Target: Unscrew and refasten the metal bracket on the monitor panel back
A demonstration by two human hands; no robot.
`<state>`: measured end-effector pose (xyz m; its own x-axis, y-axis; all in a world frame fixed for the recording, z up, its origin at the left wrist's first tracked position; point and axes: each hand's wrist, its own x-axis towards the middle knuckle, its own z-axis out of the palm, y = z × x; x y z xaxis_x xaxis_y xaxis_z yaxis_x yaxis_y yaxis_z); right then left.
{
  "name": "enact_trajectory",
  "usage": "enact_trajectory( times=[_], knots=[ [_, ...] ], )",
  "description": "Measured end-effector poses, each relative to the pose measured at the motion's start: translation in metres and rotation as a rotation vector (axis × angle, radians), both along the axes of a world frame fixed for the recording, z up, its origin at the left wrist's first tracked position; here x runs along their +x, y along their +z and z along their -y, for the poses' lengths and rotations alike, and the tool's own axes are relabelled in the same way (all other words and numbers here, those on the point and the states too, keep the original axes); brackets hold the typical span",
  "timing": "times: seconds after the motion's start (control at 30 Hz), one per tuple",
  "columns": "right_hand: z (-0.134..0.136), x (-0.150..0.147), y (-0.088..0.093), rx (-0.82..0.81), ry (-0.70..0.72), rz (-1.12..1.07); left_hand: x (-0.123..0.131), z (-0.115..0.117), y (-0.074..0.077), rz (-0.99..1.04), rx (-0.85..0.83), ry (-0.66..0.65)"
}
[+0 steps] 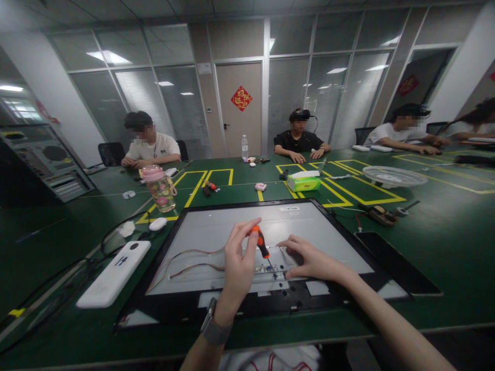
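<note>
- The left hand [237, 252] grips a tilted orange-and-black screwdriver [262, 242], tip by a narrow circuit board [264, 269].
- The right hand [307, 258], thumb and fingers parted, rests alongside.
- The pale grey, black-framed panel [216, 216] lies on the green table [320, 330].

left hand [238, 257] curls upright, right hand [311, 259] splays low

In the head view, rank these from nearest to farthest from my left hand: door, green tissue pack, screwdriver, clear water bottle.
From the left hand:
1. Screwdriver: held in the fingers.
2. Green tissue pack: ahead, to the right.
3. Clear water bottle: farther ahead.
4. Door: in the background, behind the bottle.
</note>
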<state>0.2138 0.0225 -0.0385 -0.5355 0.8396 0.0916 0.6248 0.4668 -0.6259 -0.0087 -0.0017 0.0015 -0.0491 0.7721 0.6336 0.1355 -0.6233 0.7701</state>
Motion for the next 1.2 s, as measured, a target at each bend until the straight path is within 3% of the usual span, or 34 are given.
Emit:
enact_trajectory(
  times=[0.13,0.33,0.53,0.73,0.93,1.2],
  knots=[
    [0.0000,0.0003,-0.0007,0.006,-0.001,0.007,-0.0006,-0.0005,0.0015,0.021,-0.014,0.115],
    [-0.0006,-0.0007,-0.0007,0.007,0.000,0.003,-0.0014,-0.0014,0.0046,0.086,-0.067,-0.074],
    [-0.0016,-0.0008,-0.0012,0.010,-0.009,0.007,-0.0013,-0.0035,0.0023,0.104,-0.048,0.016],
    [-0.0017,-0.0001,-0.0012,0.022,-0.002,0.005,-0.0021,-0.0008,0.0066,0.085,-0.051,-0.073],
    [-0.0019,0.0006,-0.0028,0.011,-0.001,0.010,-0.0028,-0.0027,0.0040,0.097,-0.050,0.043],
    [-0.0012,-0.0003,-0.0004,0.002,0.004,-0.002,-0.0025,-0.0009,0.0068,0.083,-0.062,-0.044]
  ],
)
